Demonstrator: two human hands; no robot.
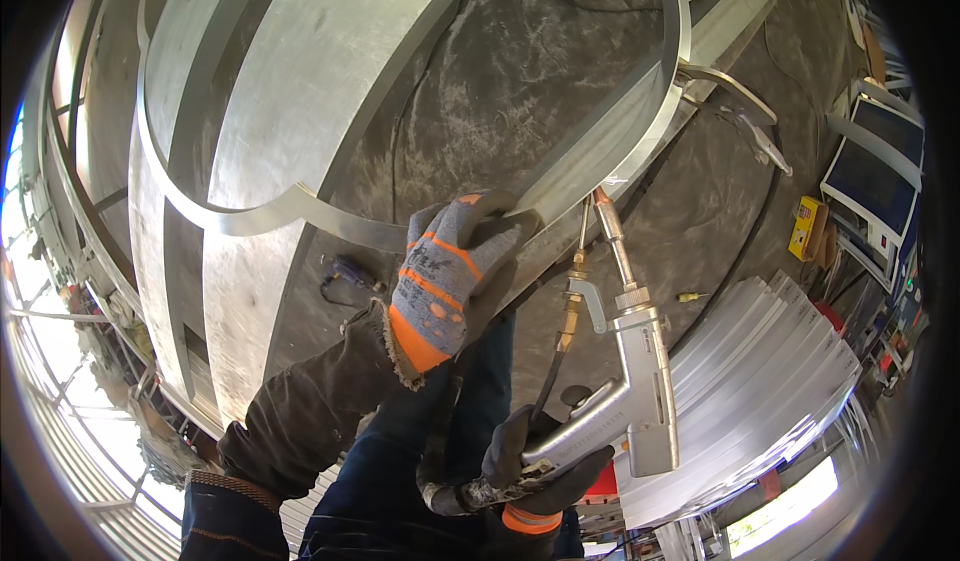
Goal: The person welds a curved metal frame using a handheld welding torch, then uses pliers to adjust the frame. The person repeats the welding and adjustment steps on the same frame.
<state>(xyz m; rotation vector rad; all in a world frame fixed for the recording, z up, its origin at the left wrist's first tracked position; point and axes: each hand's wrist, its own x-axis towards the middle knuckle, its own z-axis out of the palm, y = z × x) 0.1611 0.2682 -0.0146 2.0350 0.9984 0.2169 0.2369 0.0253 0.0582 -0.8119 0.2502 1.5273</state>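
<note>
Welding gun (pixel 640 361), silver body, copper-tipped nozzle aimed up at joint where curved metal strip (pixel 300 216) meets straight metal bar (pixel 600 151), centre of view. Nozzle tip just beside joint, contact not clear. Thin wire feed tube (pixel 575 291) alongside nozzle, black hose trailing down from it.

Right hand (pixel 535 471) in dark glove with orange cuff, clenched around gun handle, low in view. Left hand (pixel 450 281) in grey glove with orange stripes, gripping strip and bar at joint, fingers wrapped over the edge, just left of nozzle tip.

Judgement for doing this well: keep left hand pressing parts flush and steady, fingers kept away from nozzle line; hold gun at steady angle, tip close on seam, hose free of snagging on knee.

Around: big curved metal sheets (pixel 300 81) upper left, dusty concrete floor (pixel 520 71), stack of pale metal strips (pixel 760 391) lower right, yellow box (pixel 805 226) and blue-screened machines (pixel 870 171) at right edge, small blue tool (pixel 345 273) on floor.
</note>
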